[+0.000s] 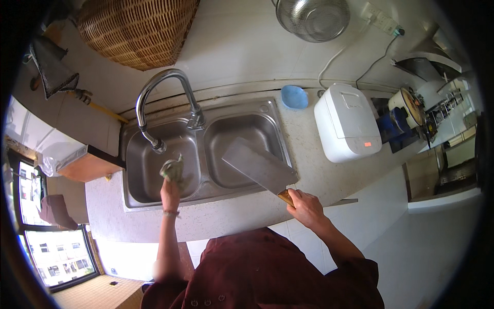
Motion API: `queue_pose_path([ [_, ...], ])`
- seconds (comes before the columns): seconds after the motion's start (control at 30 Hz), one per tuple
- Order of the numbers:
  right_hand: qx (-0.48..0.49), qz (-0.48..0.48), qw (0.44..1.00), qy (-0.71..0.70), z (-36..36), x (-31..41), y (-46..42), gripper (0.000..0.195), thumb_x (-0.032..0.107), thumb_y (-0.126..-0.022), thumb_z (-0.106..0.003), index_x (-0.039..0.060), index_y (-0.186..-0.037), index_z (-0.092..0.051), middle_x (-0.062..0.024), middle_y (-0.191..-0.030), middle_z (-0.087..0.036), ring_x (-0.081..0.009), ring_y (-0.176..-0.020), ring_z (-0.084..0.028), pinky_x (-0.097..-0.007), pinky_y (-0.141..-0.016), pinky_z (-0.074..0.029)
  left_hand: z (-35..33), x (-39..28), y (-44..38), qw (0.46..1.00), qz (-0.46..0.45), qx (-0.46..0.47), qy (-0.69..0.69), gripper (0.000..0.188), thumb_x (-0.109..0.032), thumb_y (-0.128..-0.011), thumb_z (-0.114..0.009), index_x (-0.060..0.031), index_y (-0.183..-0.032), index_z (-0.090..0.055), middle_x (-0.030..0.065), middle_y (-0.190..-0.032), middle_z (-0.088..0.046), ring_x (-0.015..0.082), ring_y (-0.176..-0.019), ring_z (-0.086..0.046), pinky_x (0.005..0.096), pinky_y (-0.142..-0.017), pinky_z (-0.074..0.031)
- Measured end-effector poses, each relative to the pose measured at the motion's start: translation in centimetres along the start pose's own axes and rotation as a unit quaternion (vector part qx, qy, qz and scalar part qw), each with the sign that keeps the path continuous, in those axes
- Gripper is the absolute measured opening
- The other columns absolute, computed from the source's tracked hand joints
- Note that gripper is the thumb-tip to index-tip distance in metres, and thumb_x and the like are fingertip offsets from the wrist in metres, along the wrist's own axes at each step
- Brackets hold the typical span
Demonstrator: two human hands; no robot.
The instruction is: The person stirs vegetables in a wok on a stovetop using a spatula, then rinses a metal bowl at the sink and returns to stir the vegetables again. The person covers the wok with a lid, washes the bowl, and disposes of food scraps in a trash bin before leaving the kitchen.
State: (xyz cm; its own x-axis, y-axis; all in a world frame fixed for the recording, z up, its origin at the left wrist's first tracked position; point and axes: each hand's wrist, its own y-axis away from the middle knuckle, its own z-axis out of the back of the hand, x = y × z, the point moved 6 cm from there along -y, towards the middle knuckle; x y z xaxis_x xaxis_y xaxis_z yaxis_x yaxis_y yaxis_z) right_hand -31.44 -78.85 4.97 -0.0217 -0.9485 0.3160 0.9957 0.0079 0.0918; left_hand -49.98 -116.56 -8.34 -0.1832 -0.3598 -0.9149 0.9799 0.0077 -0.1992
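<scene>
My right hand [307, 206] grips the wooden handle of a Chinese cleaver [260, 166]. Its broad steel blade points up and left, above the right basin [220, 133] and front rim of the stainless steel double sink [193, 199]. In my left hand [170, 194] is a bunched greenish cloth [172, 170], held over the left basin. A chrome gooseneck faucet [166, 73] arches above that basin, its spout end just beyond the cloth. Blade and cloth are well apart. My left fingers are partly hidden by the cloth.
Right of the sink are a blue plastic bowl [294, 97] and a white rice cooker [347, 123] with a lit display. Farther right stands a pot [405, 106] by the stove. A woven basket [139, 31] and a metal colander [313, 17] are at the back wall.
</scene>
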Motion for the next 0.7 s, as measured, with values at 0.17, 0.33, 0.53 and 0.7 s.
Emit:
queue_pose_path([
  [0.17, -0.001, 0.073, 0.997, -0.026, -2.1, 0.6, -1.6, 0.036, 0.014, -0.075, -0.064, 0.0015, -0.106, -0.051, -0.0126, -0.084, -0.061, -0.0296, -0.077, -0.062, -0.0393, -0.068, -0.051, 5.5, -6.5, 6.7, 0.988, 0.129, -0.073, -0.048, 0.019, -0.012, -0.095, -0.041, -0.0002, -0.102, -0.054, 0.0057, -0.069, -0.056, 0.0133, -0.061, -0.052, 0.0299, -0.051, -0.042],
  [0.33, 0.065, 0.188, 0.979, -0.039, -5.1, 5.6, -3.1, 0.038, 0.013, -0.075, -0.063, 0.0010, -0.109, -0.051, -0.0129, -0.084, -0.061, -0.0293, -0.075, -0.062, -0.0379, -0.068, -0.051, 3.6, -7.9, 9.7, 0.978, -0.009, 0.075, -0.195, 0.013, 0.001, -0.080, -0.049, -0.0021, -0.069, -0.045, 0.0155, -0.068, -0.051, 0.0325, -0.063, -0.050, 0.0411, -0.055, -0.040],
  [0.53, 0.051, 0.212, 0.976, -0.011, -5.2, 10.0, -2.1, 0.039, 0.012, -0.072, -0.064, 0.0010, -0.107, -0.052, -0.0126, -0.082, -0.061, -0.0298, -0.073, -0.062, -0.0380, -0.066, -0.051, 0.3, -6.0, 3.7, 0.933, -0.162, 0.082, -0.310, 0.010, 0.002, -0.076, -0.048, -0.0002, -0.086, -0.051, 0.0194, -0.083, -0.058, 0.0365, -0.082, -0.058, 0.0446, -0.071, -0.048],
  [0.7, -0.002, 0.175, 0.985, 0.000, -4.4, 12.1, 0.7, 0.039, 0.015, -0.075, -0.064, 0.0013, -0.108, -0.052, -0.0134, -0.086, -0.062, -0.0297, -0.077, -0.063, -0.0381, -0.068, -0.051, 9.3, 3.5, 0.7, 0.995, 0.042, -0.054, 0.074, 0.022, -0.012, -0.089, -0.050, -0.0036, -0.107, -0.060, 0.0115, -0.090, -0.066, 0.0184, -0.076, -0.061, 0.0312, -0.065, -0.050],
])
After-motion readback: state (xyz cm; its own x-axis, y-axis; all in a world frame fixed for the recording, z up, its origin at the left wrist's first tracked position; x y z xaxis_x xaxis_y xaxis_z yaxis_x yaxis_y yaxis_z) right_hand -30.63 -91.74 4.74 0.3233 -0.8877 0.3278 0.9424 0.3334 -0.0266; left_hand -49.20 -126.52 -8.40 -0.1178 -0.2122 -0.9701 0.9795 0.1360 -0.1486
